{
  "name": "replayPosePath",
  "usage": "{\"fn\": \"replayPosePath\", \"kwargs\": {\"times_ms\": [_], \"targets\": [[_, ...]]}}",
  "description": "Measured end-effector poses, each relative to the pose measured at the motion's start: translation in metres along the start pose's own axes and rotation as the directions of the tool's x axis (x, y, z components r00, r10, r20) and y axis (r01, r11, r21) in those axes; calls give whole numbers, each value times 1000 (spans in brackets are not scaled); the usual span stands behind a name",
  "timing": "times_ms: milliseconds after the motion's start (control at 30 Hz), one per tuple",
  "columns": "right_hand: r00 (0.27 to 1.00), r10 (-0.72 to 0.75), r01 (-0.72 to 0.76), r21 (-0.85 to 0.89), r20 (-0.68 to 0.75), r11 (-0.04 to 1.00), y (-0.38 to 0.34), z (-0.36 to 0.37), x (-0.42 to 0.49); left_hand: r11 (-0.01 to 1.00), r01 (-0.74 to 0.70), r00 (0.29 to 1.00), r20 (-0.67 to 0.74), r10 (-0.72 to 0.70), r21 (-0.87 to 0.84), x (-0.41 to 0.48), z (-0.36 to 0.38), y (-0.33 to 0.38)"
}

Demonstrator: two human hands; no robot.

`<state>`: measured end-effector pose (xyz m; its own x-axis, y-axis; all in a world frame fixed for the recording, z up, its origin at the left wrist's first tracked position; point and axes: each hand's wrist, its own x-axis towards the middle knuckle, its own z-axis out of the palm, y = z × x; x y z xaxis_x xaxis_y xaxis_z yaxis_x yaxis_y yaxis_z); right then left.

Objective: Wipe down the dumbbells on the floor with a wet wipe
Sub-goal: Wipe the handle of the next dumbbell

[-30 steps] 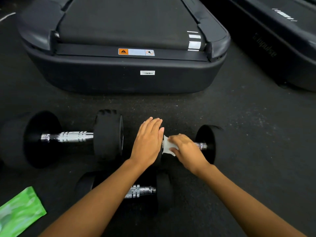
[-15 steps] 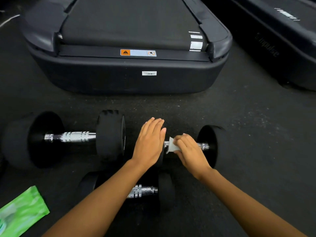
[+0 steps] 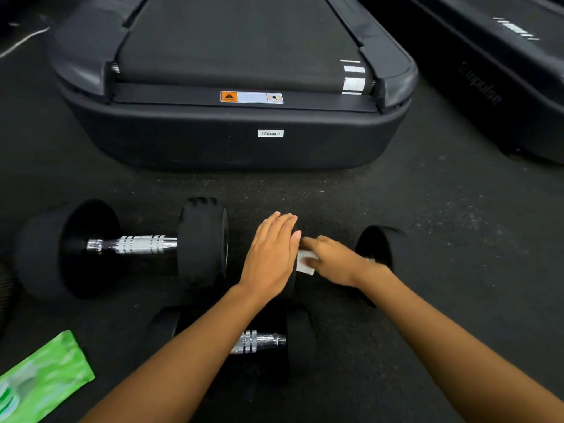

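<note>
- Still pressing the left hand [image 3: 271, 254] flat on the left head of the right dumbbell [image 3: 381, 248], with fingers straight and together; showing no shift across the last second, so judged to be steadying it against roll.
- Holding the wipe [image 3: 306, 265] under the fingers of the right hand [image 3: 332, 261], against that dumbbell's handle [image 3: 370, 259]; blurring too much to tell the exact grip.
- Having turned the right hand since a second ago: now lying lengthwise along the handle and hiding all but a glint of the chrome shown bare earlier beside the right head.
- Keeping the wipe at the inner end of the handle, tight beside the edge of the left hand; unable to tell whether touching.
- Blurring at the right hand alone, so judging a rubbing stroke as under way rather than a pause.
- Leaving the big dumbbell [image 3: 137, 244] to the left and the near dumbbell [image 3: 259, 341] under the left forearm unmoved on the floor [image 3: 442, 239], in front of the treadmill [image 3: 238, 141].
- Leaving the green pack [image 3: 42, 377] at lower left where seen before, untouched.
- Judging the task as early to midway: working one handle only at present; treating the heads and the other two dumbbells as likely outstanding, though unable to confirm from this view.
</note>
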<state>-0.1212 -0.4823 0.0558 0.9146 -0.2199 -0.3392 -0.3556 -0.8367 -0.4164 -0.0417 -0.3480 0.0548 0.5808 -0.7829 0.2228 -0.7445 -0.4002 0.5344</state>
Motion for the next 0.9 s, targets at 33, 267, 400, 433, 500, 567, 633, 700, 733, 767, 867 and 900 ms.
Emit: {"fn": "replayPosePath", "kwargs": {"times_ms": [33, 267, 400, 433, 500, 567, 633, 700, 733, 767, 867, 900], "targets": [[999, 2, -2, 3, -49, 1000, -4, 6, -2, 1000, 0, 1000, -3, 0, 2, 0, 0, 0], [995, -24, 33, 90, -96, 995, 21, 5, -24, 1000, 1, 1000, 6, -1, -8, 0, -2, 1], [999, 36, -35, 106, -10, 994, 19, -5, -15, 1000, 3, 1000, -10, -3, -19, 0, 0, 0], [999, 38, -36, 85, -19, 996, 13, -3, -9, 1000, 7, 1000, -13, -8, -21, 0, 0, 0], [999, 10, -8, 52, -48, 999, 2, 4, -2, 1000, 5, 1000, -22, -5, -10, 0, 0, 0], [998, -3, 5, 45, -57, 999, 0, 10, -1, 1000, -4, 1000, -11, 5, 4, 1, -1, 0], [999, 8, -5, 67, -48, 998, 8, 9, -6, 1000, 2, 1000, 17, -1, -5, 1, -1, 0], [998, 43, -39, 100, -37, 994, 20, 3, -13, 1000, 1, 1000, 19, -1, -17, 0, -1, -1], [998, 56, -52, 108, -35, 993, 25, 0, -15, 1000, -4, 1000, 4, 4, -20, 0, -1, -1], [997, 64, -59, 100, -42, 993, 28, -2, -16, 1000, -7, 1000, -14, 6, -20, 0, 0, -1], [991, 35, -33, 13, -129, 999, 20, 3, -11, 1000, 0, 1000, -30, -1, -9, 1, 2, -1], [985, -2, 1, -4, -170, 1000, 14, 8, -9, 1000, 2, 1000, -28, -2, -9, 1, 2, -1]]}}
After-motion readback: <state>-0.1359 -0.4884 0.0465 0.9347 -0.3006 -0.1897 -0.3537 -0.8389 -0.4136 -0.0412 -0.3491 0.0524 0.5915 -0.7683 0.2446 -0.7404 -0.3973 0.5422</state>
